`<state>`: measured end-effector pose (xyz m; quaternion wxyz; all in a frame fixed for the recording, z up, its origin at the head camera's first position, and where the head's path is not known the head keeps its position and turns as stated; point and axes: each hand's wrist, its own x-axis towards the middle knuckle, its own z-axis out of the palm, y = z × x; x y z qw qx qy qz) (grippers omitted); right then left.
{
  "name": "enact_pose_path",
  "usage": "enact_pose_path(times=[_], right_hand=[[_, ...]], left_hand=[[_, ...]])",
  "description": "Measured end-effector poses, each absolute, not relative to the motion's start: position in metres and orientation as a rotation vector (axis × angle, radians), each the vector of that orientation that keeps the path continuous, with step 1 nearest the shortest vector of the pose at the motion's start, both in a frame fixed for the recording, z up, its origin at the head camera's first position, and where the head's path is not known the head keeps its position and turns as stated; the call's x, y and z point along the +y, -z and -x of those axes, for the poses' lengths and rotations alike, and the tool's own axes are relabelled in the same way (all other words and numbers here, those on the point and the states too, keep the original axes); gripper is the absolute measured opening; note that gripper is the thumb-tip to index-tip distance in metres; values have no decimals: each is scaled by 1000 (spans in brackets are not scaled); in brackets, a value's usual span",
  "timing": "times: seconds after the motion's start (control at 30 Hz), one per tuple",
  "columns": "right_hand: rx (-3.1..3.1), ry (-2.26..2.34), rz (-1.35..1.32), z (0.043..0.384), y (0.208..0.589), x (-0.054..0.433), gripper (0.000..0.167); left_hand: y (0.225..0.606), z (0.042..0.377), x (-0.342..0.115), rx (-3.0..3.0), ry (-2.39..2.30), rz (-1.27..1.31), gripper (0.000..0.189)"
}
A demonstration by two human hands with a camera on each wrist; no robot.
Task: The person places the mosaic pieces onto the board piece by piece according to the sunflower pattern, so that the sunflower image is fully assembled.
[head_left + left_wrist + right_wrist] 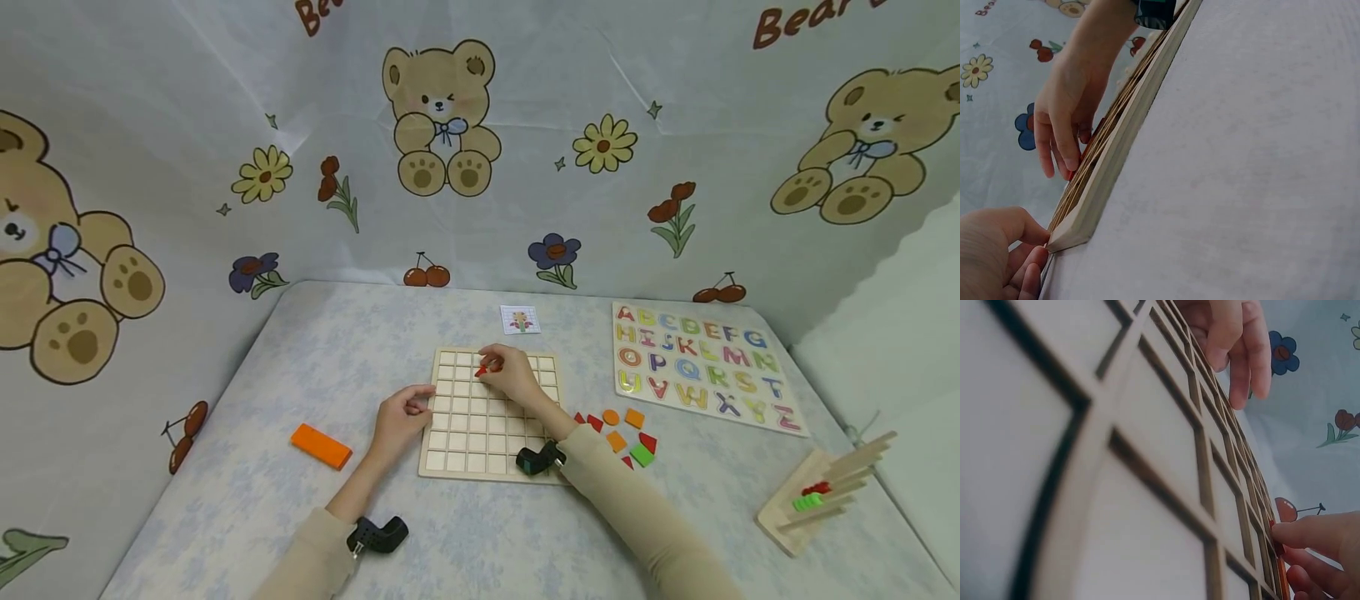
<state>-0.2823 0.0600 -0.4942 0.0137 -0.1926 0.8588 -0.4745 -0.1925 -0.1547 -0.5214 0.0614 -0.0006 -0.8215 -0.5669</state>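
A wooden grid board with square cells lies on the table. Over its far rows, my right hand pinches a small red piece between thumb and fingertips. More red shows beneath those fingers, partly hidden. The right wrist view has the red piece close at the grid, under the fingertips. At the board's left edge, my left hand holds the rim between thumb and finger. That grip shows at the board's corner in the left wrist view, where the left hand fills the lower left.
Loose red, orange and green pieces lie right of the board, partly beside my forearm. An orange block sits at left. A small picture card is behind the board. An alphabet board and a pegged wooden stand are at right.
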Motion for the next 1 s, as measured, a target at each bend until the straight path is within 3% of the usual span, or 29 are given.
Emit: enact_pose_path(times=[0.53,1.0], right_hand=[[2701,1480,639,280,493,69,35],[2828,1442,538,244,476,181,31]], left_hand=[[522,193,-153,-2494,1717,-14,37],[521,191,-153,-2498,1703,10,36]])
